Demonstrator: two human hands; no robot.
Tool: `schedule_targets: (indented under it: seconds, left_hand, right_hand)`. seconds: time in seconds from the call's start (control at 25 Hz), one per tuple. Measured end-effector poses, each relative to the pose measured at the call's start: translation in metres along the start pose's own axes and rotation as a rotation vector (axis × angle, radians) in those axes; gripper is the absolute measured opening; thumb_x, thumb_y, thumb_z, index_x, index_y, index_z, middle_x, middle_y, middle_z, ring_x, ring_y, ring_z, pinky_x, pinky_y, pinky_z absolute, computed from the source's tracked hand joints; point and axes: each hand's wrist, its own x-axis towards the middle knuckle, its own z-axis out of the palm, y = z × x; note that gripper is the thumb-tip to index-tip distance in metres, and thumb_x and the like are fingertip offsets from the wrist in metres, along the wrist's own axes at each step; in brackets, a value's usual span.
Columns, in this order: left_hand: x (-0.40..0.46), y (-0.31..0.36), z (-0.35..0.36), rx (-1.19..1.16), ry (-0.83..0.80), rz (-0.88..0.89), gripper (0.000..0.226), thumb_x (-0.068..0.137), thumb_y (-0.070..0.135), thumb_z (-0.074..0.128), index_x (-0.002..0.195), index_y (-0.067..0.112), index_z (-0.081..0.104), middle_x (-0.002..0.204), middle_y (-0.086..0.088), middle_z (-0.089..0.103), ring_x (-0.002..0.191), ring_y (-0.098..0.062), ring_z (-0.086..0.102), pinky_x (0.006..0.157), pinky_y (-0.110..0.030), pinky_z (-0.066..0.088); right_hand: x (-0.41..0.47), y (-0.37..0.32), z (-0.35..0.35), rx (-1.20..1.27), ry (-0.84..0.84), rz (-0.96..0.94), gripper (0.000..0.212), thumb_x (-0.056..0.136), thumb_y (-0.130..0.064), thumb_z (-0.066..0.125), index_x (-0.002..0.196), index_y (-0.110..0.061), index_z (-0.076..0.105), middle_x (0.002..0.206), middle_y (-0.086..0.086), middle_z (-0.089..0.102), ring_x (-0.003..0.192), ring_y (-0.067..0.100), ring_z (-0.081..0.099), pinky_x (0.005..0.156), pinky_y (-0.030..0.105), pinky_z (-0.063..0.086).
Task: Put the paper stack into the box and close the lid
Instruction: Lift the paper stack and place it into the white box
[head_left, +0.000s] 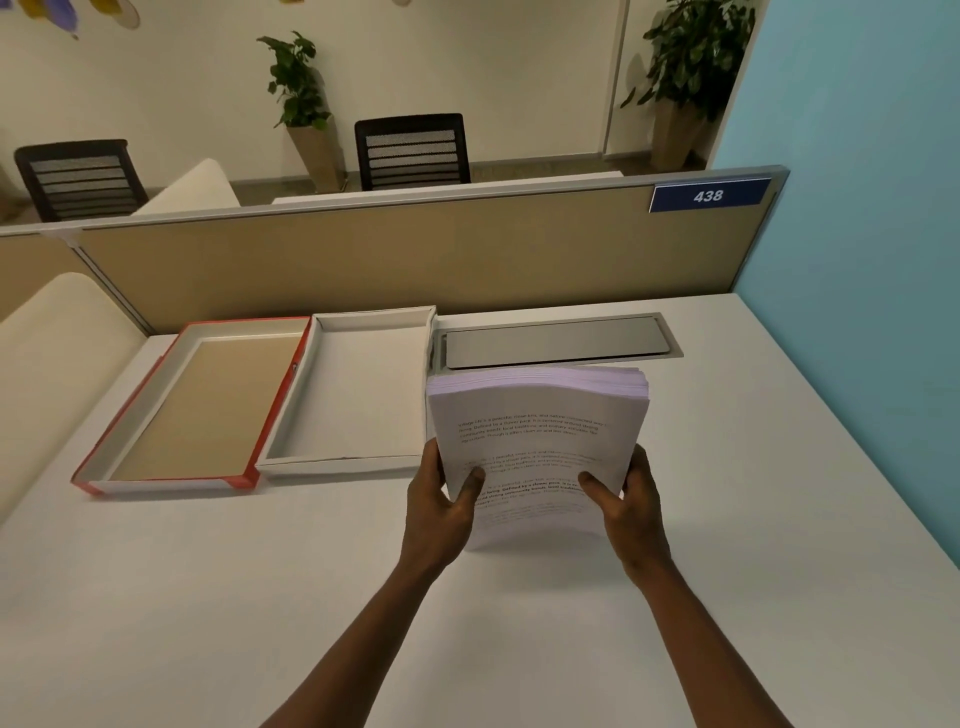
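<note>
A thick stack of printed white paper (535, 415) is held up off the desk, tilted with its far edge raised. My left hand (441, 506) grips its near left edge, thumb on the top sheet. My right hand (626, 506) grips the near right edge the same way. Left of the stack lies the open white box (358, 462), shallow and holding nothing. Beside it, further left, the red-edged lid (166, 478) lies upside down, showing its brown inside.
The white desk (208, 597) runs to a tan partition (363, 260) at the back, with a grey cable flap (556, 343) set into the desktop behind the stack. A blue wall (857, 208) stands at the right. A cream chair back (47, 364) sits at the left.
</note>
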Motion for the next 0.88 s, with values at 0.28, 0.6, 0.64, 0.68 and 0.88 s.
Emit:
schedule_targets:
  seconds: [0.28,0.6,0.64,0.68,0.88]
  left_hand:
    - [0.001,-0.013,-0.012,0.188,0.066,0.029,0.032,0.089,0.001,0.069,0.115,0.020,0.071,0.101,0.030,0.069,0.091,0.013,0.067,0.080,-0.008,0.057]
    - [-0.001,-0.005,-0.067,0.058,0.028,-0.161,0.023,0.090,0.014,0.074,0.109,0.027,0.076,0.101,0.013,0.080,0.087,-0.008,0.078,0.076,-0.029,0.065]
    - [0.000,-0.004,-0.079,0.032,0.023,-0.201,0.022,0.090,0.016,0.074,0.108,0.029,0.076,0.101,0.012,0.080,0.086,-0.009,0.078,0.076,-0.031,0.065]
    - [0.002,-0.004,-0.093,0.001,0.022,-0.237,0.021,0.090,0.016,0.074,0.108,0.027,0.076,0.101,0.010,0.081,0.087,-0.012,0.079,0.076,-0.034,0.065]
    - [0.030,-0.005,-0.165,-0.177,0.058,-0.362,0.017,0.092,0.013,0.071,0.108,0.009,0.077,0.099,-0.008,0.081,0.092,-0.028,0.078,0.083,-0.043,0.062]
  right_hand:
    - [0.003,0.010,-0.015,-0.336,-0.021,-0.086,0.023,0.093,-0.019,0.067,0.114,-0.022,0.058,0.104,-0.002,0.070,0.085,0.010,0.067,0.065,0.001,0.049]
    - [-0.004,0.008,0.014,-0.310,-0.145,0.056,0.028,0.090,-0.025,0.072,0.117,-0.020,0.066,0.103,-0.006,0.074,0.087,0.006,0.070,0.068,0.018,0.055]
    - [-0.004,0.006,0.023,-0.268,-0.176,0.087,0.029,0.090,-0.025,0.072,0.118,-0.020,0.066,0.106,-0.005,0.074,0.090,0.012,0.071,0.073,0.028,0.059]
    - [-0.003,0.002,0.036,-0.220,-0.208,0.122,0.028,0.090,-0.023,0.072,0.118,-0.020,0.067,0.108,-0.005,0.075,0.092,0.015,0.072,0.078,0.035,0.061]
    - [0.008,-0.017,0.106,0.041,-0.275,0.278,0.024,0.089,-0.012,0.072,0.113,-0.012,0.072,0.105,0.002,0.079,0.092,0.021,0.076,0.076,0.032,0.061]
